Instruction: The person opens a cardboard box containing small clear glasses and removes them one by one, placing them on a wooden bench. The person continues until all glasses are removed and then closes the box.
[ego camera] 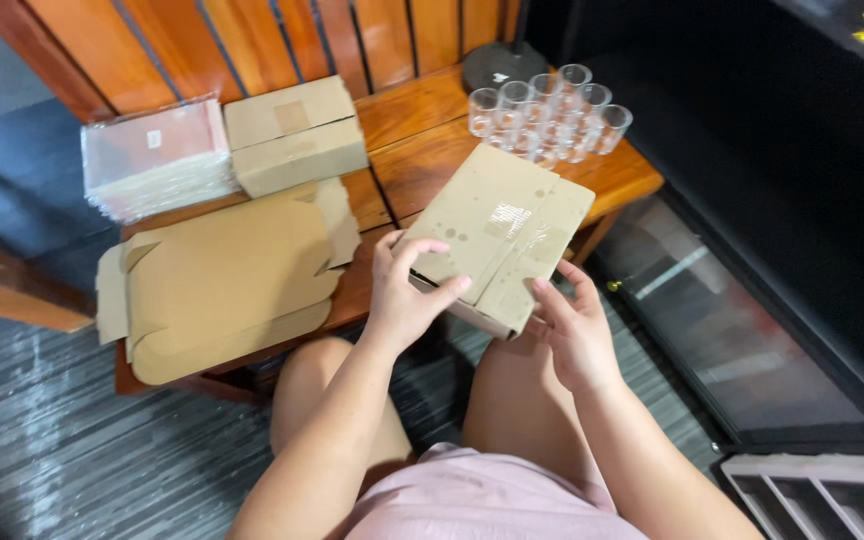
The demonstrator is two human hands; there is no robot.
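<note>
A taped cardboard box [500, 235] sits tilted over the near edge of the wooden bench [407, 110], and both hands are clamped on it. The left hand [404, 295] grips the box's near left corner, thumb on the lower edge and fingers curled over the top face. The right hand [574, 335] holds the near right edge, fingertips pressing the side where a strip of clear tape [512, 222] runs across the flaps. The box's lid is shut and faintly spotted with small dark marks.

Just beyond the box, at the far right corner of the bench, stands a cluster of clear drinking glasses [550, 115], all upright and touching one another. To the left of the box lies a stack of flat, unfolded cardboard blanks [222, 285], hanging a little over the bench's near edge. Behind those blanks rest two closed smaller cardboard boxes [295, 135], stacked one on the other, and just left of them a pile of clear plastic sleeves [157, 160].

The person's bare knees show below the box, above a dark striped floor [72, 440].
</note>
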